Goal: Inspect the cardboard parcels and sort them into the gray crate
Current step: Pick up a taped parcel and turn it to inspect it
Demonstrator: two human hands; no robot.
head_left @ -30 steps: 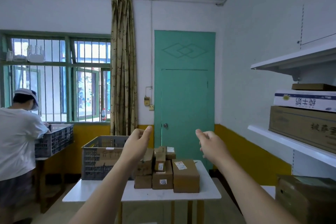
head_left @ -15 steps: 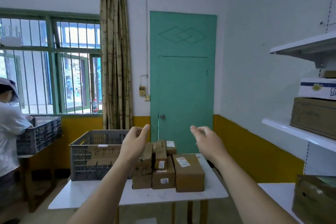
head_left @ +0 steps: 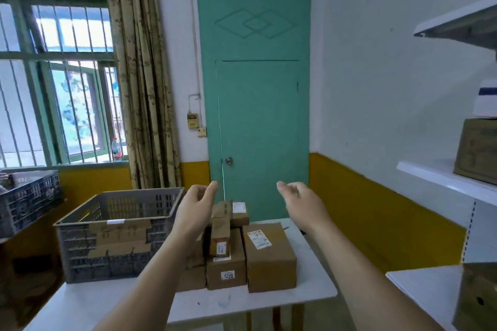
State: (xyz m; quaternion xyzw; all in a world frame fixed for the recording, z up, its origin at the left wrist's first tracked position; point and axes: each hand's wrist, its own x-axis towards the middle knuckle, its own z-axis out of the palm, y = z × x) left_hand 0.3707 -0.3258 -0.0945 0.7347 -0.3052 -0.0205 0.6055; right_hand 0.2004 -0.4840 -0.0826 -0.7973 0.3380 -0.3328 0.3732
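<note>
Change: you have stepped nearer the white counter [head_left: 242, 303] | Hands: left hand [head_left: 195, 212] and right hand [head_left: 302, 205] raised apart, loosely curled, holding nothing | Task: brown cardboard parcels [head_left: 269, 255] stacked untouched right of gray slatted plastic crate [head_left: 113, 234]; sorting not begun.

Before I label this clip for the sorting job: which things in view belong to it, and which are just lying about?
Belong to the job:
- cardboard parcels stacked on the white table
- gray crate beside them
- left hand and right hand, both raised, holding nothing

Just lying about:
- dark crate at far left
- water bottle on the windowsill
- boxes on the shelf
</note>
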